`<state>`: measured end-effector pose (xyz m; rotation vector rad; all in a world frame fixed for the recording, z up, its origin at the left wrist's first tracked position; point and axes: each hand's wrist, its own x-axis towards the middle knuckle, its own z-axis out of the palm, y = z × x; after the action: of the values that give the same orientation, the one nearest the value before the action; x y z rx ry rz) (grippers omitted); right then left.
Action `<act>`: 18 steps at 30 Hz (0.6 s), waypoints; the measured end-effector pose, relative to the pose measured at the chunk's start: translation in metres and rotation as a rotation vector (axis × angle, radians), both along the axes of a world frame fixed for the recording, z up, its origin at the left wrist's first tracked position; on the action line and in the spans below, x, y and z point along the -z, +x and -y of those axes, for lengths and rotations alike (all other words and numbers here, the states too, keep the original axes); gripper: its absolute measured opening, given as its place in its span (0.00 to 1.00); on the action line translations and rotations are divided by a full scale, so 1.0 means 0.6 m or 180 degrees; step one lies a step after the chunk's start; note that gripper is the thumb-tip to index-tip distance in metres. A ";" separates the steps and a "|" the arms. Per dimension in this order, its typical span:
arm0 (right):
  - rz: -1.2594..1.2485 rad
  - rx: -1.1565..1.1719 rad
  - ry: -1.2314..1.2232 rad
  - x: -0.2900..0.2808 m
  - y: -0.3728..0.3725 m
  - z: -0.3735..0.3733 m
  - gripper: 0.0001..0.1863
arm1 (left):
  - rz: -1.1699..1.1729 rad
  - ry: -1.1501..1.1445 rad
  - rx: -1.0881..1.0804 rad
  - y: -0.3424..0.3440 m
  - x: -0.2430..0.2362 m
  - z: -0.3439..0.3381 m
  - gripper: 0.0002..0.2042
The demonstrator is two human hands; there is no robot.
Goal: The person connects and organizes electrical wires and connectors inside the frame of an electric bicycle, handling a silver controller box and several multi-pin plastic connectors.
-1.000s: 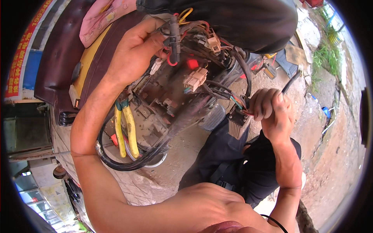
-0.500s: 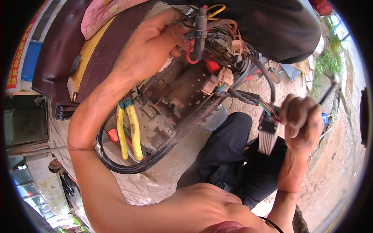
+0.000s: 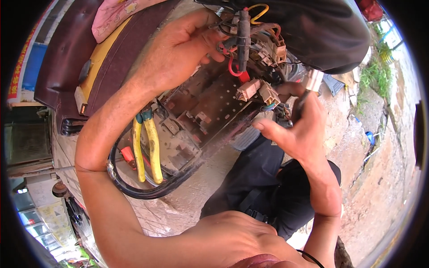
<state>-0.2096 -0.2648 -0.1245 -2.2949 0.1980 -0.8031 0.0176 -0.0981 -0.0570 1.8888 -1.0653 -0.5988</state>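
Note:
My left hand (image 3: 187, 49) is closed on a bunch of wires (image 3: 229, 40) at the top. Beside its fingertips hangs a black tubular holder (image 3: 243, 40) with a red wire looping below. My right hand (image 3: 304, 127) is raised at the right of the wiring, thumb stretched out, the other fingers curled round a dark rod-like tool (image 3: 301, 103). A pale piece (image 3: 313, 80) shows at the tool's far end; its kind is unclear. Two off-white plug connectors (image 3: 248, 90) (image 3: 269, 95) hang left of this hand. Another off-white connector (image 3: 279, 52) sits higher up.
Yellow-handled pliers (image 3: 153, 147) stand in the dusty metal frame (image 3: 183, 165), inside a black hose loop (image 3: 147, 194). A red-orange piece (image 3: 128, 154) lies nearby. A maroon seat (image 3: 58, 71) is at the left. A dark-clothed knee (image 3: 330, 35) is at the top right.
My right hand has swung left and up from the right side to the connectors, its thumb now spread. The ribbed metal box that hung by it no longer shows there. The left hand has barely moved.

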 end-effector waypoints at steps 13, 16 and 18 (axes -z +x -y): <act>-0.0631 -0.0404 0.3206 -0.003 0.003 0.046 0.16 | -0.0186 -0.0369 0.0149 0.004 0.009 0.001 0.20; -0.0972 -0.0547 0.3440 -0.031 -0.001 0.051 0.20 | -0.0235 -0.0407 0.0162 0.006 0.011 0.001 0.19; -0.1040 -0.0601 0.3452 -0.033 -0.006 0.059 0.22 | -0.0207 -0.0381 0.0156 0.004 0.007 0.001 0.18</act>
<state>-0.2131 -0.3000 -0.1047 -1.3507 0.4289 -0.1160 0.0202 -0.0988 -0.0609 1.7330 -1.0838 -0.6068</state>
